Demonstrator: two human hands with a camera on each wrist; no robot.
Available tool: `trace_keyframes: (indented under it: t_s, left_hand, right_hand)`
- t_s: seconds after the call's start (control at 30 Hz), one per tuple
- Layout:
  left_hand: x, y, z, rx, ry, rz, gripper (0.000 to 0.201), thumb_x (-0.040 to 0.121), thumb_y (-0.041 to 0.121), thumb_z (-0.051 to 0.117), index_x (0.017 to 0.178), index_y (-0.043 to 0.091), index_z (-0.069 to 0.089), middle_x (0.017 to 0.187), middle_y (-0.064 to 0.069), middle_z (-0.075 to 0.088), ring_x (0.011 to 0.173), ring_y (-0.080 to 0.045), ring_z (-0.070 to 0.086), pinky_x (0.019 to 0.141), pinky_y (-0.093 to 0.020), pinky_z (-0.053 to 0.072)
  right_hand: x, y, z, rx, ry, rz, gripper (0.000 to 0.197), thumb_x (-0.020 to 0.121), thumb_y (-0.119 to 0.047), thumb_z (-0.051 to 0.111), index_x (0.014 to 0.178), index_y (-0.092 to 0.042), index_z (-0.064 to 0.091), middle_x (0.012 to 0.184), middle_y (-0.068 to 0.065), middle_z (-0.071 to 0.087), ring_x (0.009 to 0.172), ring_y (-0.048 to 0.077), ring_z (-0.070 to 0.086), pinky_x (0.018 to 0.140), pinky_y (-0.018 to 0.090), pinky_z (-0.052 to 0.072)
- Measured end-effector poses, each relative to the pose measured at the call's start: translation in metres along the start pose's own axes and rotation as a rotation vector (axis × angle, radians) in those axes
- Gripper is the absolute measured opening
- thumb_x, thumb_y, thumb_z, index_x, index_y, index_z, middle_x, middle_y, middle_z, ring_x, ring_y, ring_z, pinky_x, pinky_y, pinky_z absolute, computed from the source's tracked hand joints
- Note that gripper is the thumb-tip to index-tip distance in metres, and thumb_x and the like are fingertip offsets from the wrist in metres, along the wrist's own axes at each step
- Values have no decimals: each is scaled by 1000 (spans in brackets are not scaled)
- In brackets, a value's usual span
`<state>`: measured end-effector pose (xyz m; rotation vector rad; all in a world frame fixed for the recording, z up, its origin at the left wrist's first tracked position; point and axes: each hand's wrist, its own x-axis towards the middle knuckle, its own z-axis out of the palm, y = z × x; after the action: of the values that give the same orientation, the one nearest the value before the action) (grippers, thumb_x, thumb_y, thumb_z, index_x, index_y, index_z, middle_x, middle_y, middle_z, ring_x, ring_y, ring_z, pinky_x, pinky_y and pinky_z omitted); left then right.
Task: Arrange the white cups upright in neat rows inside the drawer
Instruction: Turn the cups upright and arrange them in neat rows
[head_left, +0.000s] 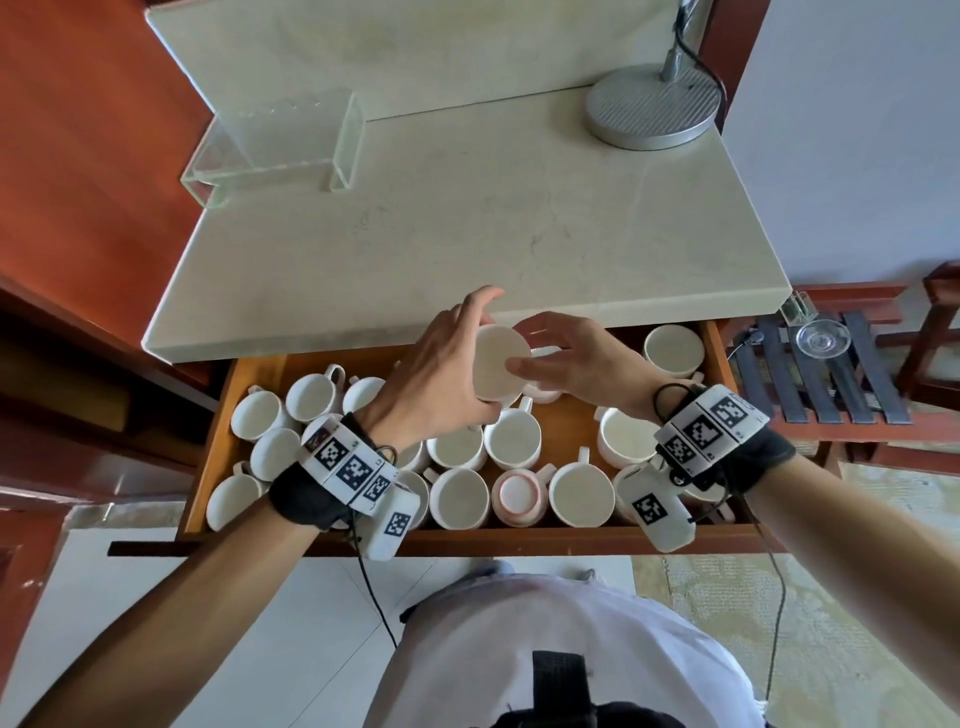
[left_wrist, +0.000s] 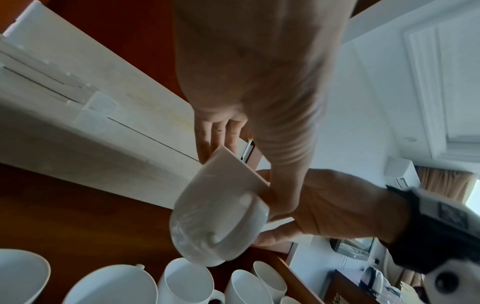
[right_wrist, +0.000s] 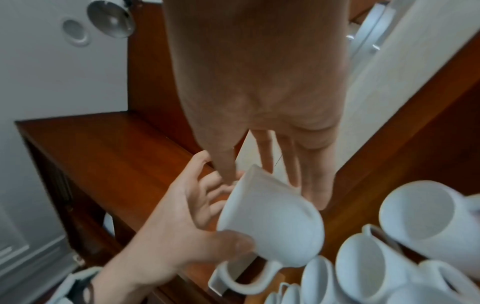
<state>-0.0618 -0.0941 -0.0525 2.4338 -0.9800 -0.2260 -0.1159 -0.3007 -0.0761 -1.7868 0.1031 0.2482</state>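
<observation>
Hovering at head-view centre, above the drawer (head_left: 519, 539): one white cup (head_left: 500, 364), mouth up, axis tilted. Left hand (head_left: 441, 374) wrapped its body from frame left; right hand (head_left: 576, 358) pinched its rim from frame right, equally near.

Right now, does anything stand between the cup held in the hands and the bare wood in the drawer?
Nothing visible blocks the way. The held cup hangs above the drawer, gripped by the left hand and the right hand. The bare wood lies open from above, though upright cups stand beside it.
</observation>
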Motion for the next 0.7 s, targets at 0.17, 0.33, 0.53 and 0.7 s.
trace_keyframes:
  t_s: [0.17, 0.33, 0.53, 0.7]
  left_hand:
    - [-1, 5, 5, 19, -6, 90, 119, 60, 26, 95, 154, 26, 22, 133, -2, 52, 123, -20, 50, 101, -38, 47]
    - [1, 4, 4, -54, 13, 113, 116, 62, 31, 94, 155, 23, 24, 137, 0, 52, 126, -17, 51, 104, -40, 47]
    - [-7, -13, 8, -470, -89, -84, 129, 63, 48, 96, 160, 30, 14, 158, 12, 37, 146, -6, 36, 121, -39, 35]
    - [-6, -27, -1, -603, -238, -41, 116, 63, 32, 99, 156, 20, 31, 156, 7, 44, 148, -11, 38, 122, -48, 33]
  right_hand:
    - [7, 4, 6, 121, -8, 192, 27, 89, -32, 76, 114, -23, 68, 106, 10, 75, 101, 24, 72, 87, 46, 61]
    - [8, 0, 2, 230, 8, 223, 23, 87, -20, 77, 109, -15, 71, 106, 16, 74, 95, 27, 75, 83, 46, 62]
    - [7, -3, -12, 363, -25, 285, 26, 89, -18, 74, 115, -17, 74, 111, 12, 75, 99, 33, 74, 91, 52, 58]
    - [6, -3, -28, 424, -157, 313, 40, 86, -20, 78, 126, -18, 69, 124, 15, 69, 109, 36, 70, 97, 54, 55]
